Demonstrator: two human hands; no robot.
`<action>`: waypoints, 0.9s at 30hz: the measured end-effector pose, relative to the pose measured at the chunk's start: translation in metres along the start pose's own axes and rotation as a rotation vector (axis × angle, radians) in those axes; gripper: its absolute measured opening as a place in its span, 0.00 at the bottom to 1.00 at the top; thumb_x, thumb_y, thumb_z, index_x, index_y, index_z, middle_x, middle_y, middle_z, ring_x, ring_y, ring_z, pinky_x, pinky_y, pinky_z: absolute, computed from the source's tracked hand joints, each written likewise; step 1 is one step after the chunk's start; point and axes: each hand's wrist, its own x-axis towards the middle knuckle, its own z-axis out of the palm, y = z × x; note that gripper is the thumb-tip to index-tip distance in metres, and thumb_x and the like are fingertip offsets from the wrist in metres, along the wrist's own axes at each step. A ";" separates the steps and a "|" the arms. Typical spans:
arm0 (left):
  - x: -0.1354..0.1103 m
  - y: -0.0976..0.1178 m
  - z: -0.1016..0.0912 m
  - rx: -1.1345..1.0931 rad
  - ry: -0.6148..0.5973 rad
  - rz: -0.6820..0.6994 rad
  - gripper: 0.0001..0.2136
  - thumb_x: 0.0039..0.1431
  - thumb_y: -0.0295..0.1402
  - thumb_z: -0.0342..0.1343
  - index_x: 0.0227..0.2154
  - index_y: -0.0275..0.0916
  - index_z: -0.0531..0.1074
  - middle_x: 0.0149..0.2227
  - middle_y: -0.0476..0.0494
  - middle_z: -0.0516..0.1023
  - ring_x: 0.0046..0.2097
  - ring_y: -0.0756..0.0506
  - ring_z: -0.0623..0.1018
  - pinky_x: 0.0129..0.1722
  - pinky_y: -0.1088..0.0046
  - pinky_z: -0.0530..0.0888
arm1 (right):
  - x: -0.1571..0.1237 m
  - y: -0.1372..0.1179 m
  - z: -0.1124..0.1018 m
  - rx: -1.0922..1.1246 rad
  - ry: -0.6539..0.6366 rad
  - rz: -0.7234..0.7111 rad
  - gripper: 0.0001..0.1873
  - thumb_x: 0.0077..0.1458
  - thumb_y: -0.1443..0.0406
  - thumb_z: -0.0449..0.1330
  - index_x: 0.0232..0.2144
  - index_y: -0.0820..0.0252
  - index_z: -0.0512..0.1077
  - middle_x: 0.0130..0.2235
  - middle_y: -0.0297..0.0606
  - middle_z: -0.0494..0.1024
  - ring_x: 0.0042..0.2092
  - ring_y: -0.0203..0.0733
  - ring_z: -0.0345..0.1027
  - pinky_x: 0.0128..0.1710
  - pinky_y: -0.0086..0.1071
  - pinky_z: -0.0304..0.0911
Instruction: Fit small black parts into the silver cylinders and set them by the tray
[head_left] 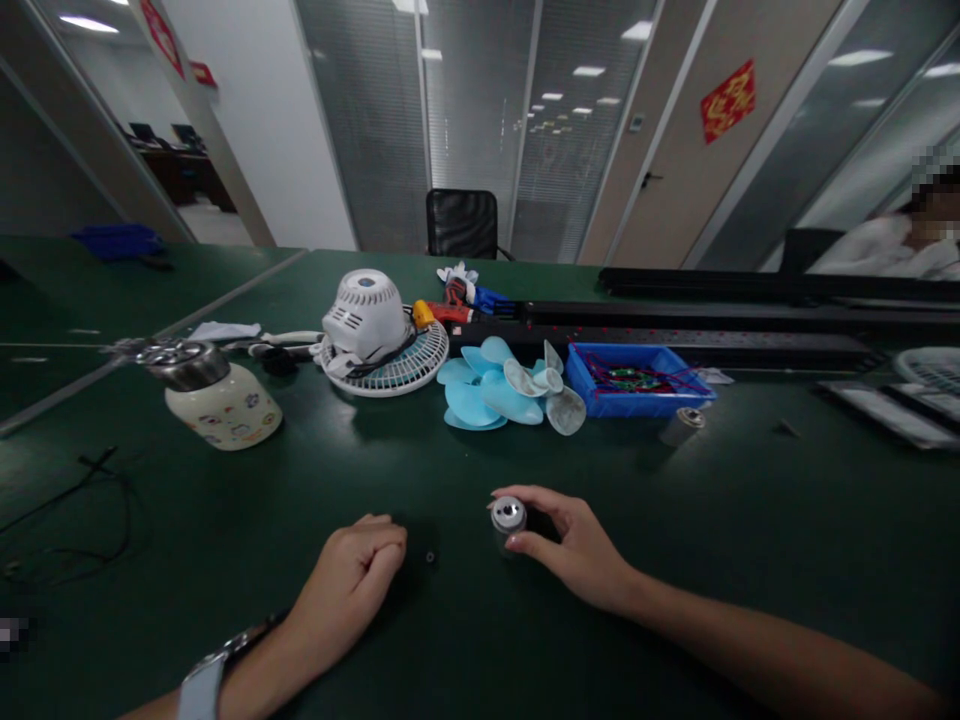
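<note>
Green tabletop (442, 650), left hand (356, 568) curled into a fist. Right hand (579, 548) clamped around upright silvery cylinder (509, 514), shiny round top, dark center. Farther back, blue bin (637, 404) holds tangled red and green wiring (637, 379).

The left forearm (259, 670) enters at the bottom edge, left of centre, and slants up and right to the left hand (356, 570), which is loosely balled, back upward, its fingers curled under and its thumb lying along the right side. The right forearm (757, 640) reaches in from the lower right corner, nearly straight through the wrist. The right hand (577, 550), just below and right of the frame's centre, forms a C, the index finger arched above and the thumb extended leftward below, gripping. Both forearms are bare near the hands.
</note>
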 end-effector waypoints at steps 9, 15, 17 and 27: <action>-0.002 0.001 0.000 0.006 -0.017 -0.022 0.17 0.61 0.33 0.35 0.15 0.42 0.51 0.16 0.53 0.57 0.21 0.49 0.66 0.30 0.72 0.67 | -0.021 0.014 -0.032 -0.055 0.105 -0.019 0.20 0.59 0.60 0.58 0.53 0.54 0.68 0.53 0.42 0.75 0.55 0.46 0.68 0.57 0.45 0.63; -0.002 -0.001 0.001 -0.016 -0.024 -0.022 0.18 0.62 0.35 0.33 0.16 0.42 0.50 0.17 0.53 0.57 0.22 0.48 0.67 0.30 0.70 0.67 | -0.066 0.045 -0.118 -0.437 0.552 0.005 0.23 0.55 0.54 0.58 0.52 0.54 0.67 0.51 0.45 0.76 0.53 0.50 0.71 0.55 0.47 0.65; -0.002 -0.001 0.001 -0.026 -0.023 -0.021 0.18 0.62 0.35 0.33 0.16 0.43 0.50 0.17 0.53 0.56 0.21 0.48 0.66 0.31 0.70 0.68 | -0.073 0.059 -0.151 -0.557 0.723 0.021 0.25 0.54 0.53 0.58 0.51 0.55 0.67 0.50 0.46 0.77 0.50 0.52 0.73 0.52 0.47 0.66; -0.001 -0.004 0.003 0.036 -0.057 -0.030 0.18 0.63 0.34 0.33 0.16 0.42 0.50 0.17 0.54 0.54 0.21 0.48 0.67 0.32 0.69 0.68 | -0.052 0.083 -0.227 -0.729 0.893 0.092 0.28 0.55 0.48 0.52 0.53 0.57 0.63 0.48 0.52 0.75 0.45 0.58 0.73 0.45 0.51 0.67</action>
